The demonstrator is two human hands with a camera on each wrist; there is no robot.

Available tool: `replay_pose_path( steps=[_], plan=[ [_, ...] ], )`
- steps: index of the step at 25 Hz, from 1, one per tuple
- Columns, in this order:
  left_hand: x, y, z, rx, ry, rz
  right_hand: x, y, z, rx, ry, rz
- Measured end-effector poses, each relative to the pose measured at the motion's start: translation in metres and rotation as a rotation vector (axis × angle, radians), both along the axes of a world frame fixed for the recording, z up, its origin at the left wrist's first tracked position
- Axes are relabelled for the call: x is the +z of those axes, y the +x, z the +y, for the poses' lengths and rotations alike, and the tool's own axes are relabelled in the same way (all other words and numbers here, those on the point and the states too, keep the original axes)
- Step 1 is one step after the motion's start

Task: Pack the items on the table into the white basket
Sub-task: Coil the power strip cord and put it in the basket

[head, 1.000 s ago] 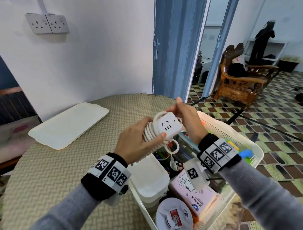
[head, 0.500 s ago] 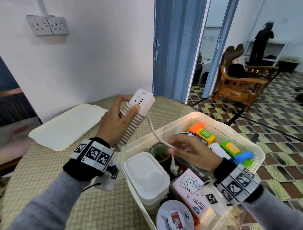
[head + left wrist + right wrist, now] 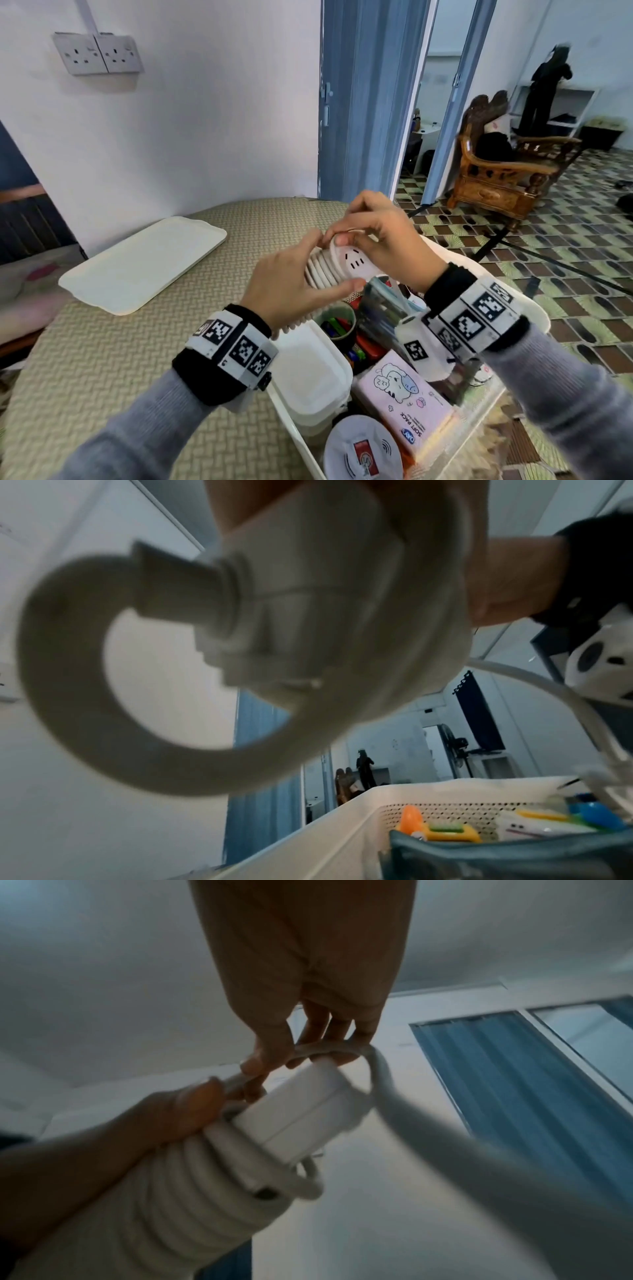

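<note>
Head view shows the left hand (image 3: 287, 291) wrapped around the white power strip (image 3: 346, 265) with its cord coiled on it, held above the white basket (image 3: 534, 308) on the worktop (image 3: 102, 359). Her right hand (image 3: 380, 236) pinches a loop of cord (image 3: 329, 1049) over its end.

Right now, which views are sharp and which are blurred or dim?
Head view: well lit and sharp on the power strip and white basket, with wide-angle bending at the edges. Left wrist view: dim, the cable loop close and out of focus. Right wrist view: dim, backlit, the right hand and cable motion-blurred.
</note>
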State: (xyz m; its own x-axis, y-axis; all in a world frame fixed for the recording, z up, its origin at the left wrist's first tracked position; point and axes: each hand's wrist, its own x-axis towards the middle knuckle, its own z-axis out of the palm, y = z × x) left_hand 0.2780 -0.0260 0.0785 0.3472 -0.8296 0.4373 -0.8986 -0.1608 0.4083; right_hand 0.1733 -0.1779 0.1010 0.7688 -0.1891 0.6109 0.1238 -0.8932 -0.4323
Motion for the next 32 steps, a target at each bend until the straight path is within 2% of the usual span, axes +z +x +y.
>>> replay_pose_path(
  steps=[3,5,7,9,11,15,18,20,21,26,28,29,32],
  plan=[
    [0.000,0.001,0.000,-0.021,-0.062,0.067,0.003,-0.005,-0.008,0.006,0.444,-0.103],
    [-0.003,0.004,0.001,-0.045,-0.057,0.062,-0.004,-0.013,-0.015,0.046,0.588,-0.091],
    [-0.006,0.007,0.002,-0.063,-0.056,0.095,-0.014,-0.023,-0.018,0.131,0.718,0.017],
    [-0.007,0.011,0.003,-0.077,-0.049,0.118,-0.023,-0.032,-0.021,0.215,0.745,0.099],
    [-0.007,0.015,0.004,-0.094,-0.050,0.160,-0.026,-0.034,-0.024,0.228,0.754,0.058],
    [0.000,0.015,0.003,-0.234,-0.017,0.309,-0.028,-0.022,-0.022,0.091,0.861,-0.090],
    [0.004,0.013,-0.002,-0.296,-0.032,0.310,-0.040,-0.014,-0.014,-0.062,0.805,-0.026],
    [0.006,0.015,-0.006,-0.200,-0.115,0.305,-0.051,-0.017,-0.012,-0.086,0.697,0.053],
    [0.007,0.017,-0.009,-0.122,-0.141,0.310,-0.055,-0.022,-0.012,-0.067,0.706,0.064],
    [-0.003,0.026,-0.017,0.174,-0.180,0.410,-0.062,-0.057,-0.010,0.052,0.927,0.002],
    [-0.008,0.020,-0.021,0.215,-0.158,0.305,-0.056,-0.065,-0.003,0.079,0.870,0.014],
    [-0.009,0.016,-0.023,0.209,-0.140,0.234,-0.051,-0.067,-0.002,0.054,0.727,0.027],
    [-0.009,0.002,-0.027,0.044,-0.031,0.129,-0.030,-0.069,-0.007,-0.130,0.066,-0.061]
  ],
)
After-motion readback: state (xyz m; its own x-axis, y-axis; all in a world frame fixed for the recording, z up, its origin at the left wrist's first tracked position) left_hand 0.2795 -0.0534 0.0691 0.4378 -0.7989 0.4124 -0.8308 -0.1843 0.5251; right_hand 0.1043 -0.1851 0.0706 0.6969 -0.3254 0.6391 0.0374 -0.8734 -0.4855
